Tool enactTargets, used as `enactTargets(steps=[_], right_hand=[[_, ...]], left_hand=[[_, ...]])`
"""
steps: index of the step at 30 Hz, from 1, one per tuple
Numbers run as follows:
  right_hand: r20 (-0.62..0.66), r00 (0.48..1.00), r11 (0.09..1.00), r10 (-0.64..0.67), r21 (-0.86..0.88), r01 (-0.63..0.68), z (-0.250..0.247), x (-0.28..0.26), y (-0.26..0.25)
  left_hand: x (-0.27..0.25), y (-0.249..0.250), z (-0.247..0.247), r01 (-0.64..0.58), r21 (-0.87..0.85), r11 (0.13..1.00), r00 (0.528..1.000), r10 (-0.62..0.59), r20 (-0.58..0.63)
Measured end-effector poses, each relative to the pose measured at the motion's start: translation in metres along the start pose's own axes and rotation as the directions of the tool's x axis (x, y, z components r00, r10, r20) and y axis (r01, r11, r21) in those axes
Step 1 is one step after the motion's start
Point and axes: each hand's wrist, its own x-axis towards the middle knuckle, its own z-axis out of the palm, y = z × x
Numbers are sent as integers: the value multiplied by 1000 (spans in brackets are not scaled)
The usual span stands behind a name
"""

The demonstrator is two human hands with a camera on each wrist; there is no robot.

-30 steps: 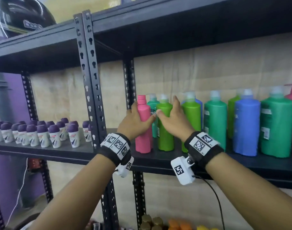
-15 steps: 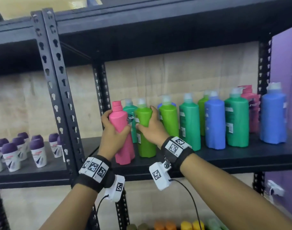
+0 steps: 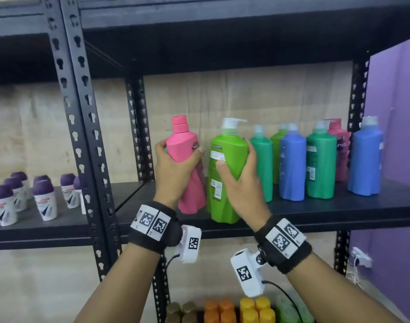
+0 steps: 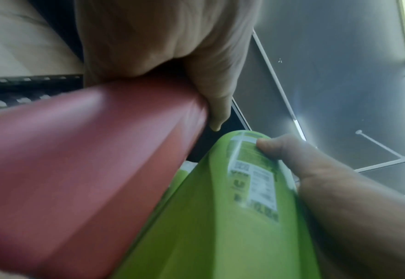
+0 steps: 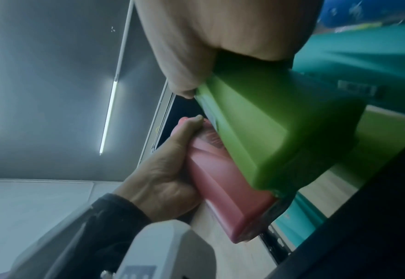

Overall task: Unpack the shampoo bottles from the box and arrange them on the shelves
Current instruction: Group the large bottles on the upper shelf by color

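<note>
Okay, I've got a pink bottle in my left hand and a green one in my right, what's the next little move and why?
Probably straighten the pink bottle and set it down at the row's left end. The left hand holds it tilted, its base at the shelf front, while the right hand holds the green bottle beside it.

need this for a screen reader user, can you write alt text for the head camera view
A person's left hand grips a pink shampoo bottle and the right hand a light green pump bottle at a black metal shelf. Green, blue and pink bottles stand to the right; small purple-capped bottles sit on the left.
</note>
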Motion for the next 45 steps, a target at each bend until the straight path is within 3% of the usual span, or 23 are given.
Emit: enactTargets(steps=[4,12,16,21,25,31,45], right_hand=[[-129,992,999,8,-39,-13,-27,-6,2],[-152,988,986,7,-161,-32,-75,6,20],[-112,994,976,10,-216,-34,-92,17,32],[-112,993,979,-22,-204,-2,-104,25,48],[-90,993,977,-75,-207,55,-113,33,59],[-64,996,975,-69,-218,54,-119,42,71],[-10,1000,988,-22,-151,20,-127,51,81]], left_hand=[[-22,8,32,-27,-47,999,991,33,128],[-52,8,82,-46,-58,997,978,57,203],[-60,9,98,-32,-14,999,981,34,193],[-56,4,110,-116,163,980,990,101,98],[-54,-3,111,-127,109,986,986,113,125],[-47,-7,113,9,-19,1000,991,-6,137],[-29,-32,115,27,58,998,985,-36,166]])
